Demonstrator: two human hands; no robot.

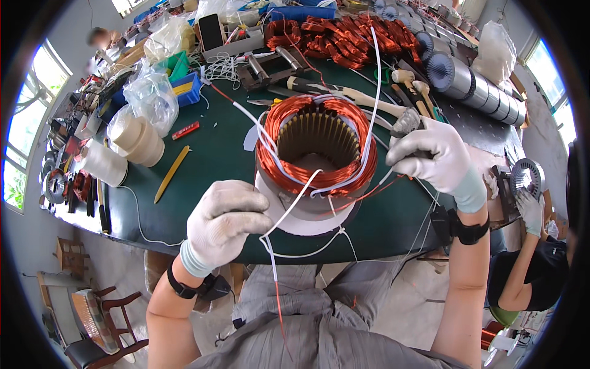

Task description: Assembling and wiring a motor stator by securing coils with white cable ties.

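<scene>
A motor stator (316, 147) with orange-red copper windings stands upright in front of me on the green table. White sleeved lead wires rise and hang from its coils. My left hand (224, 221), in a white glove, has its fingers closed on a white cord (289, 213) at the stator's near left; the cord bends at the fingertips and loops right along the table edge. My gloved right hand (433, 157) is at the stator's right, thumb and fingers pinched at a thin sleeved wire (386, 179). The exact grip there is partly hidden by the fingers.
Left lie a yellow pencil-like tool (171, 174), a red marker-like stick (185, 130), thread spools (103, 162) and a blue box (187, 90). Behind are copper coils (362, 40), hammers (405, 78) and metal cylinders (473, 86). A co-worker's gloved hand (530, 212) touches a part at right.
</scene>
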